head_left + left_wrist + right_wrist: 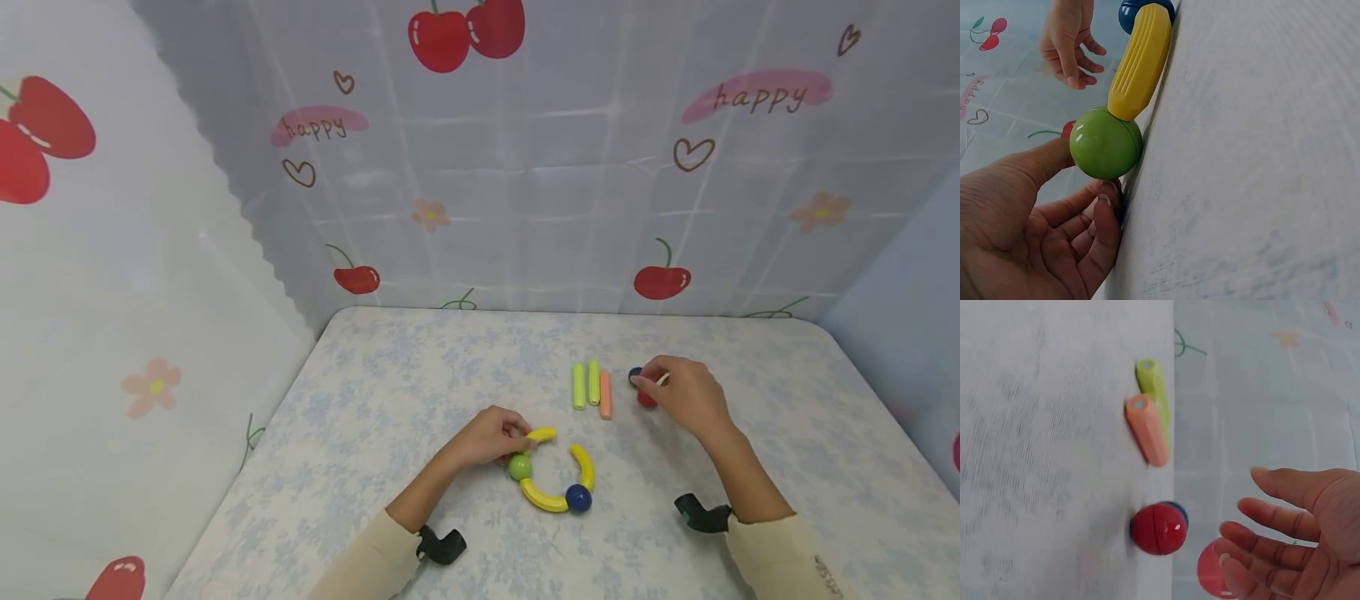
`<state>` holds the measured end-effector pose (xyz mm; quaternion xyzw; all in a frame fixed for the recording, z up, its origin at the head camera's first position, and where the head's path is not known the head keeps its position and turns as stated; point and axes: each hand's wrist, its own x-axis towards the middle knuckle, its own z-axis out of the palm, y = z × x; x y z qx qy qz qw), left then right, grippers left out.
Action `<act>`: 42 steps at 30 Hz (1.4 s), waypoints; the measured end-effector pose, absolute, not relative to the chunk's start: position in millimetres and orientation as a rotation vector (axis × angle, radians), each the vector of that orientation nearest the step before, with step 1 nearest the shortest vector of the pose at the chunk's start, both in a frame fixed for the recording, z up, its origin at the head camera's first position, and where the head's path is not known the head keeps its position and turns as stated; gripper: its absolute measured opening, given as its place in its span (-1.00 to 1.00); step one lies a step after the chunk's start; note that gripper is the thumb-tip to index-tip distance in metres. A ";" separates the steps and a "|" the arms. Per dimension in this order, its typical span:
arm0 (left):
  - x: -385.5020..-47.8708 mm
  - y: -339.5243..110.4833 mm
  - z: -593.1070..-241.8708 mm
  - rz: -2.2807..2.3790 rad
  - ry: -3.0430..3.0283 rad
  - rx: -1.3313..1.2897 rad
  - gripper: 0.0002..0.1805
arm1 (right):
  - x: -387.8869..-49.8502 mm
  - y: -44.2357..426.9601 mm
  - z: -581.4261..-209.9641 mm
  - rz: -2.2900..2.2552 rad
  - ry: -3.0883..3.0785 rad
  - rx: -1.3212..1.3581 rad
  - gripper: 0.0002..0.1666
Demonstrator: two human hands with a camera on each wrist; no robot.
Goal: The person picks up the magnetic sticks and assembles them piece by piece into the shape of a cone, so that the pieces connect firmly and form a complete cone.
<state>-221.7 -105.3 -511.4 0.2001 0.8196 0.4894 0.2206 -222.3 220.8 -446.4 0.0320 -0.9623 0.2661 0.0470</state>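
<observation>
Floral-patterned bench (360,375): left hand (489,435) pinches yellow curved rod (544,434); right hand (688,398), fingers apart, near red ball (1160,530); brushing could roll it.

A pale blue-and-white floral-patterned cloth with rounded far corners covers the desk (390,375). Behind it hangs a translucent grey-white curtain (540,167), lightly creased in a grid and printed with glossy red cherries (438,42), brown outlined hearts (693,155), peach flowers (431,216) and "happy" lettering on pink smears (761,98). A brighter white printed panel (202,333) stands at left, a pale blue panel (900,317) at right. The light seems soft, its source hard to tell.
</observation>
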 end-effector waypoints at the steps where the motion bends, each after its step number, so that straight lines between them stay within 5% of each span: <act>1: -221.5 -105.1 -511.6 1.357 2.263 0.546 -0.76 | -223.0 223.8 -447.5 0.813 -2.927 0.085 -0.73; 29: -228.5 -112.2 -524.8 1.446 2.082 0.514 -0.77 | -229.5 232.5 -465.5 0.856 -3.117 0.124 -0.64; 42: -229.8 -113.3 -526.5 1.458 2.072 0.528 -0.80 | -218.6 200.5 -454.6 1.132 -2.970 0.408 -0.57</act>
